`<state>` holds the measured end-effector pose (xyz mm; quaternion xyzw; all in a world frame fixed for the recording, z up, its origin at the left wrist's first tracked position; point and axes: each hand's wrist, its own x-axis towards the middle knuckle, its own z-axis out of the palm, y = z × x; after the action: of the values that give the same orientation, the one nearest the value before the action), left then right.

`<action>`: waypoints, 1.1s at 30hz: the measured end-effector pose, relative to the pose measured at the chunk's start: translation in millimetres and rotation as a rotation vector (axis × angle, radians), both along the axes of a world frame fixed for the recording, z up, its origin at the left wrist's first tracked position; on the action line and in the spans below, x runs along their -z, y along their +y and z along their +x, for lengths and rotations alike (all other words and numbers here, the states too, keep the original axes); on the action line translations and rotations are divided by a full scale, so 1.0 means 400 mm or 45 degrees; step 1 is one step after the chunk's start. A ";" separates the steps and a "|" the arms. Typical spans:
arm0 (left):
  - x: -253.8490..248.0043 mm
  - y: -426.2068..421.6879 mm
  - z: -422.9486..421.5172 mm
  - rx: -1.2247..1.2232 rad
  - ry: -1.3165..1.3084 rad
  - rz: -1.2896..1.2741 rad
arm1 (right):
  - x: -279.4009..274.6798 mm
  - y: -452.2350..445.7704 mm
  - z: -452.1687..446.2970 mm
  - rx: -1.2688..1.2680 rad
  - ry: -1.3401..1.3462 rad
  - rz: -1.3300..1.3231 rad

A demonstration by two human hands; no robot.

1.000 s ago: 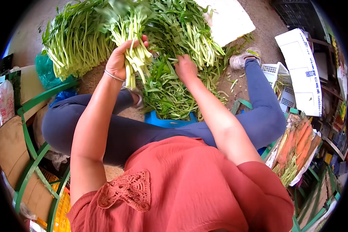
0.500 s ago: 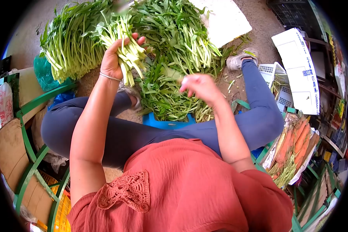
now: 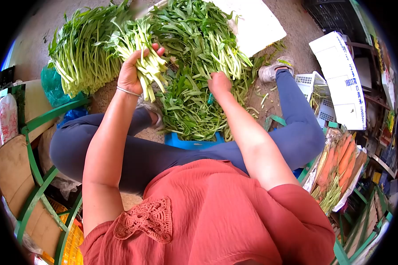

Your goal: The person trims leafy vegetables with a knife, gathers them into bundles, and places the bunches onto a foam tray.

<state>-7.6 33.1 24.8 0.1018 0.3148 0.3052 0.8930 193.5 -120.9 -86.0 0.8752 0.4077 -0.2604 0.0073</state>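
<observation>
My left hand (image 3: 131, 73) is closed around a bunch of water spinach (image 3: 149, 66), its pale cut stems pointing down toward me and its leaves away. My right hand (image 3: 220, 84) is curled shut at the stem ends of a loose heap of water spinach (image 3: 194, 39). A small teal piece (image 3: 211, 99) shows just below that fist; its kind and what the fingers hold are hidden. Beneath lies a heap of loose leaves and stems (image 3: 190, 115) over a blue container (image 3: 194, 143). Left of my left hand, more water spinach (image 3: 86, 57) is stacked with stems aligned.
A white sheet (image 3: 254, 24) lies behind the heap. On the right are a white printed box panel (image 3: 340, 81), a white basket (image 3: 306, 81) and carrots (image 3: 336, 163). Green metal frames (image 3: 33, 194) flank my legs. A teal bag (image 3: 57, 88) sits at left.
My right hand has moved forward and slightly left, from above the leaf heap to the stem ends, and its fingers have curled in. My left hand keeps the bunch in nearly the same place.
</observation>
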 end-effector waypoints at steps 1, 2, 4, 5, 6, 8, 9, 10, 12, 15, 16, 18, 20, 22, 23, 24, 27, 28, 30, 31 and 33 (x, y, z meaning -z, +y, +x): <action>0.001 -0.001 -0.001 -0.008 -0.001 -0.003 | -0.007 0.002 0.009 0.030 0.066 -0.004; 0.002 -0.001 -0.002 -0.002 -0.022 -0.008 | -0.012 0.012 0.021 0.135 0.193 -0.050; 0.005 -0.001 -0.003 0.012 -0.049 -0.025 | -0.070 0.026 0.054 0.330 0.677 -0.035; 0.005 -0.002 -0.003 0.008 -0.047 -0.027 | -0.140 0.038 0.066 0.530 1.003 -0.030; 0.004 -0.004 -0.001 0.004 -0.065 -0.026 | -0.195 0.035 0.084 0.589 1.327 0.119; 0.001 -0.005 0.003 0.015 -0.062 -0.033 | -0.289 0.005 0.109 0.647 1.902 0.477; 0.002 -0.006 0.006 0.018 -0.066 -0.034 | -0.317 -0.015 0.112 0.680 2.063 0.637; 0.002 -0.007 0.008 0.032 -0.043 -0.020 | -0.300 -0.031 0.111 0.583 2.455 0.819; 0.004 -0.005 0.011 0.070 -0.019 0.008 | -0.211 -0.071 0.100 0.577 2.985 1.013; 0.004 -0.010 0.011 0.094 -0.033 -0.047 | -0.153 -0.097 0.055 0.784 1.234 0.050; 0.011 -0.014 0.012 0.031 -0.009 -0.026 | -0.148 -0.107 0.047 0.954 1.709 0.213; 0.031 -0.013 0.000 0.073 -0.098 -0.056 | -0.163 -0.097 0.045 0.931 1.872 0.323; 0.031 -0.011 0.003 0.102 -0.049 -0.037 | -0.183 -0.083 0.044 0.893 1.905 0.472; 0.016 -0.013 0.005 0.117 0.018 -0.037 | -0.167 -0.083 0.050 0.783 1.341 0.301; 0.013 -0.011 0.004 0.127 0.023 -0.042 | -0.158 -0.090 0.050 0.703 1.018 0.174; 0.015 -0.013 0.006 0.103 -0.013 -0.038 | -0.167 -0.092 0.040 0.835 1.031 0.334; 0.049 -0.017 -0.006 0.121 -0.043 -0.061 | -0.237 -0.079 0.000 0.915 1.289 0.676; 0.045 -0.021 -0.005 0.130 -0.013 -0.050 | -0.286 -0.067 -0.021 0.850 1.208 0.699; 0.030 -0.033 -0.001 0.118 0.030 -0.039 | -0.350 -0.059 -0.062 0.819 1.156 0.969; 0.036 -0.030 -0.003 0.113 0.032 -0.038 | -0.384 -0.058 -0.081 0.810 1.114 1.084; 0.053 -0.027 -0.010 0.137 -0.077 -0.053 | -0.464 -0.054 -0.108 0.732 1.079 1.232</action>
<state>-11.5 22.2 3.4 0.0906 0.2878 0.2530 0.9192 150.3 -142.4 99.6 0.6765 0.1979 -0.3600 -0.6113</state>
